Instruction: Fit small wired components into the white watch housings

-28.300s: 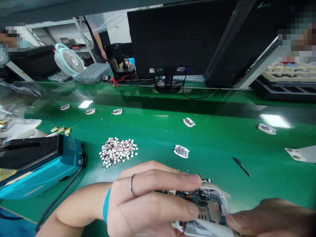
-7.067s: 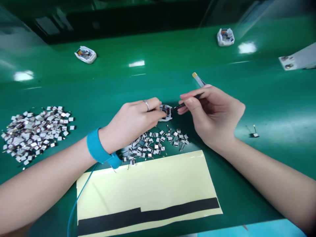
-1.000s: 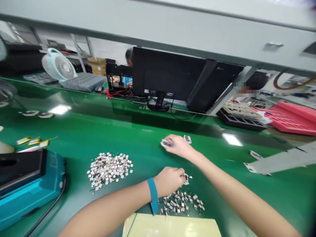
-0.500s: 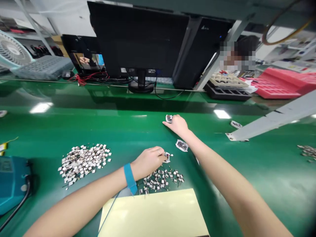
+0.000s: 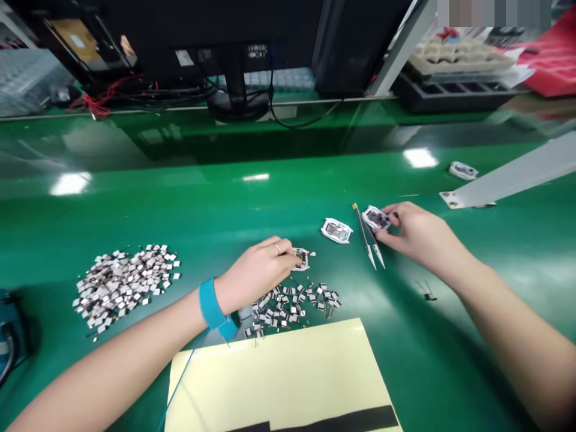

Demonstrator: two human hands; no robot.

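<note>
My left hand, with a ring and a blue wrist strap, is closed on a small white device housing with electronics inside; its fingertips rest in it. My right hand grips a second white housing by its right edge between thumb and fingers. Tweezers lie on the table just left of and partly under that housing. Between the hands sits a third open housing. A loose heap of small silver parts with dark leads lies right below my left hand.
A larger pile of silver square parts lies at left. A yellow sheet covers the near table. Another housing lies by a white metal post. A monitor stand and black tray are at the back.
My right hand has moved right and nearer with a housing, uncovering the tweezers. My left hand stays at its housing. The view has tilted downward.
</note>
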